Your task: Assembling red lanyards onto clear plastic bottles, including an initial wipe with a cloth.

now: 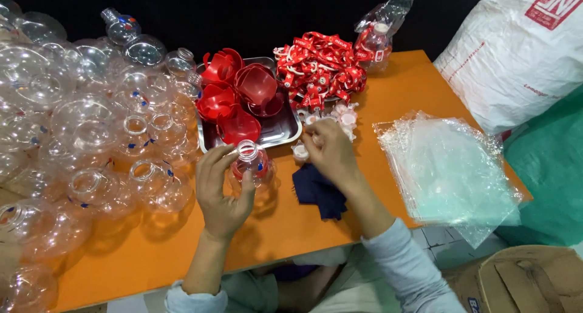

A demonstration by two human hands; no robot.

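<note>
Nearest the camera, pale blue sleeves lead up to two bare hands working over an orange table [121, 252]. The left hand [221, 191] wraps around a round clear plastic bottle [251, 162] that stands upright on the table just in front of a steel tray; fingers and thumb close on its sides below the open neck, and something red shows inside it. The right hand [331, 152] reaches past a dark blue cloth [319, 191] lying under its wrist, fingertips pinched narrowly among small white caps [340, 114]; one white cap [300, 151] sits just beside the thumb, though whether the fingers actually hold a cap cannot be told. To the right lies a stack of clear plastic bags [449, 167], and at the lower right corner an open cardboard box [522, 279]. To the left a large heap of empty clear bottles [91, 131] covers that end of the table. Farther off, the steel tray [279, 131] carries red plastic cup-shaped pieces [240, 91], with a pile of red lanyards [319, 67] beside it and a bagged bottle [376, 40] behind. A big white sack [516, 52] rests at the far right.
</note>
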